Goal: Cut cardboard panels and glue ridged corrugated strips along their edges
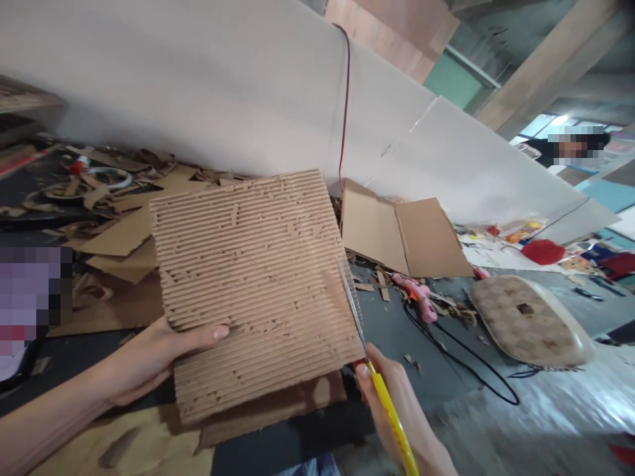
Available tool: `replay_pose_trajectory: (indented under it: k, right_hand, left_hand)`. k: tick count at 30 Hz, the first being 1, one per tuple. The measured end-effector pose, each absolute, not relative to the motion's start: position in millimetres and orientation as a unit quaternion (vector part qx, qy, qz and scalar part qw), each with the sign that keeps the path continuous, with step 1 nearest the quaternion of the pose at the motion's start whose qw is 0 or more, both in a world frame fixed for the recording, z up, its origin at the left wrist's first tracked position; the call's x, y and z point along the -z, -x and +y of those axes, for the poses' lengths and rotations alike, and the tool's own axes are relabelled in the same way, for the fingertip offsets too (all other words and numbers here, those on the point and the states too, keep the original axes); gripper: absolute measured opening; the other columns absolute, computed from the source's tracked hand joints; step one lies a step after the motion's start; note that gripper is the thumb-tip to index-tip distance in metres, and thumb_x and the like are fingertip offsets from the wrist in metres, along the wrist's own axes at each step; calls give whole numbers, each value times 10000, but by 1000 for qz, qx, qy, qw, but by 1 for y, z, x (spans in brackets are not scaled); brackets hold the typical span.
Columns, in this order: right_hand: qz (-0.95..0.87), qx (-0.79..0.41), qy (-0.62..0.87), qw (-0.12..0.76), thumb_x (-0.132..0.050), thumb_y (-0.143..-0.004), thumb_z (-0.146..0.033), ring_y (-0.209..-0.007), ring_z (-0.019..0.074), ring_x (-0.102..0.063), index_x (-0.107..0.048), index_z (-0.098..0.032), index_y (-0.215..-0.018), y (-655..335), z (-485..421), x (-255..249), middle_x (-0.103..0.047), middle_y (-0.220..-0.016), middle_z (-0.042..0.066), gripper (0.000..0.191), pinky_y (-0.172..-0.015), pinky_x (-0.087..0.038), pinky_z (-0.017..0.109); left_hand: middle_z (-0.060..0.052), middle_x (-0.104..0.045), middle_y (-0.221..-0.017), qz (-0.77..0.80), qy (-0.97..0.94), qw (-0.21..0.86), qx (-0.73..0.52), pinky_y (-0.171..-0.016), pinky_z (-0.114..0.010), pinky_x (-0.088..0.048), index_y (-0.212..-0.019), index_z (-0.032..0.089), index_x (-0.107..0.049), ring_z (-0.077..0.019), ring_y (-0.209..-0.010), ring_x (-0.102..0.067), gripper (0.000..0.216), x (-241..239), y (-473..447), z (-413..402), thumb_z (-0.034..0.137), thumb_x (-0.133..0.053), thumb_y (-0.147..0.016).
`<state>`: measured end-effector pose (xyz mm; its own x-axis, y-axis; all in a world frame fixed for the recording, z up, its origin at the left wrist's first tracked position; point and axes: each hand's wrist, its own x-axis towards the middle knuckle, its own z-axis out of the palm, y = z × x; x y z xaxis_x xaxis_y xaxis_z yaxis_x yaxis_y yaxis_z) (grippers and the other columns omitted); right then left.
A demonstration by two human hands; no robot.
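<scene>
My left hand (149, 357) grips the corrugated sheet (253, 277) at its 8 o'clock corner, thumb on top and fingers underneath. The sheet is held tilted above the dark table (397, 334), centre of view, flutes facing up. My right hand (401, 410), at 5 o'clock of the sheet, is closed round the yellow handle of the scissors (381, 393). The blades point to 11 o'clock and lie against the sheet's right edge; can't tell if they're parted.

A flat brown card (278, 403) lies under the sheet at 6 o'clock. A folded cardboard box (401, 235) sits at 2 o'clock with its flaps spread; contents can't be seen. A pink glue gun (417, 295) is at 3 o'clock just below the box, its black cord (461, 367) trailing toward 4. A patterned bag (526, 320) lies further out at 3 o'clock, closed. Cardboard scraps (124, 231) are piled at 9–10 o'clock, with a tape roll (112, 177) beyond them. A white board (198, 86) stands at 12 o'clock and a red wire (344, 99) runs down it.
</scene>
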<state>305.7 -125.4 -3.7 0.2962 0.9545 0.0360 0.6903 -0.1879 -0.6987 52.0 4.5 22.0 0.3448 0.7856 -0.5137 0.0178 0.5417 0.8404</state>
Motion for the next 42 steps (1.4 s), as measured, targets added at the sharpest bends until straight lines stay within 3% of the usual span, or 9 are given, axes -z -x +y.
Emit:
replay_pose_trajectory:
  k: [6, 18, 24, 28, 35, 39, 42]
  right_hand:
    - [-535, -225, 730, 360, -319, -771, -607, -383, 75, -337, -385, -198, -633, -303, -124, 6, -341, -431, -69, 437, -368, -251, 197]
    - [-532, -247, 710, 390, -383, -788, -556, -393, 59, -283, -386, -192, -613, -307, -122, 13, -319, -427, -75, 403, -351, -230, 181]
    - [-528, -274, 696, 401, -385, -801, -537, -432, 62, -265, -353, -196, -621, -307, -119, 14, -304, -477, -76, 387, -390, -214, 196]
    - [-564, -251, 693, 372, -420, -790, -518, -491, 75, -295, -373, -188, -642, -306, -121, 10, -339, -542, -59, 364, -434, -254, 207]
    - [-611, -311, 655, 319, -279, -876, -437, -503, 131, -443, -511, -217, -694, -314, -126, -27, -519, -603, 13, 369, -468, -398, 244]
    - [-595, -349, 647, 325, -349, -830, -516, -503, 140, -470, -568, -213, -876, -319, -131, -22, -514, -612, 7, 377, -481, -430, 258]
    - [-525, -409, 660, 350, -429, -792, -533, -517, 129, -489, -508, -176, -1103, -324, -138, -9, -524, -665, 5, 480, -492, -444, 255]
  left_hand:
    - [2, -681, -1010, 500, -385, 730, -262, -753, -258, -526, -869, 247, -655, -209, -919, -630, 410, -8, -49, 8, 311, -785, -486]
    - [7, -706, -930, 499, -358, 740, -275, -659, -180, -536, -811, 237, -679, -179, -838, -656, 383, -4, -49, 10, 312, -804, -457]
    - [-4, -725, -800, 453, -317, 734, -393, -581, -196, -547, -760, 215, -693, -173, -665, -668, 409, -7, -46, 25, 430, -793, -426]
    - [17, -725, -745, 485, -317, 705, -409, -548, -181, -542, -755, 211, -689, -133, -587, -653, 399, -10, -46, 28, 338, -823, -402]
    - [1, -719, -677, 480, -372, 679, -413, -547, -134, -524, -628, 177, -698, -127, -605, -644, 345, -7, -54, 17, 301, -833, -336]
    - [9, -702, -601, 496, -364, 683, -394, -518, -151, -529, -592, 178, -700, -123, -540, -627, 349, -10, -51, 20, 303, -833, -295]
    - [2, -696, -583, 502, -354, 697, -370, -485, -178, -533, -566, 178, -694, -139, -520, -627, 339, -14, -49, 23, 295, -832, -279]
